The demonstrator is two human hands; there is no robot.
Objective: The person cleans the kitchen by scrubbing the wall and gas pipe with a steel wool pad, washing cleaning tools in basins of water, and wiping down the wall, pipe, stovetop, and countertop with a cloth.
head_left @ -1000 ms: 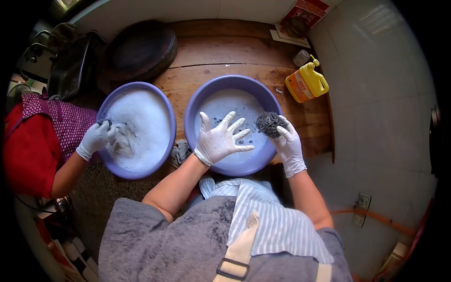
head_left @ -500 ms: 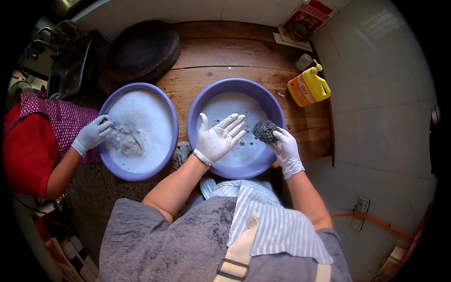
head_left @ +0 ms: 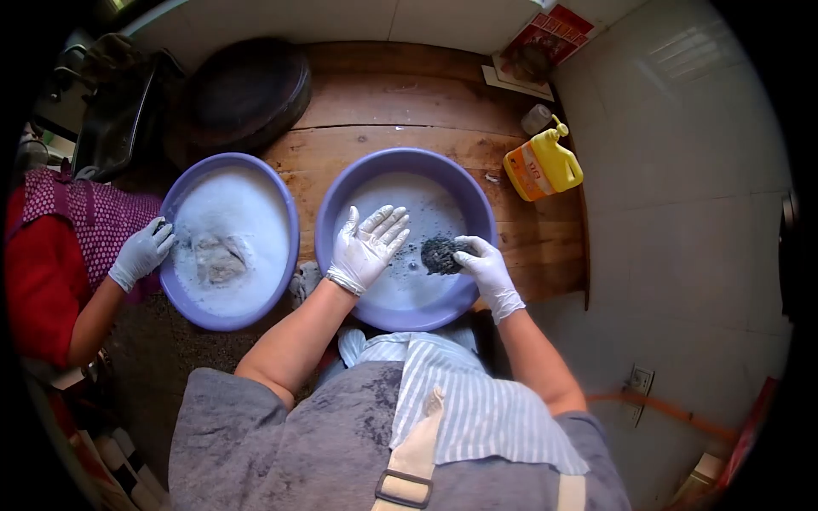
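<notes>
Over on the left, a smooth, round purple tub (head_left: 226,322) holds bubbly white suds, and a soft, wrinkly grey lump (head_left: 221,261) shows in them. Just beside it you have a crumpled grey cloth (head_left: 303,282). Next is your left hand (head_left: 361,249), in a thin white glove with wet, dark specks. Its palm is turned up and open, with the fingers straight and pointing up and to the right. Under both your hands is a second purple tub (head_left: 417,319), round and full of cloudy water. Above that water, right of the middle, is a dark, curly, bumpy clump (head_left: 438,255). It looks a little longer from side to side, and its free end points left, toward your open palm. Your right hand (head_left: 486,271) pinches its right end between thumb and fingers, hiding some of it. Farther right, on the flat wood table (head_left: 366,106), stands a shiny yellow jug (head_left: 555,163).
</notes>
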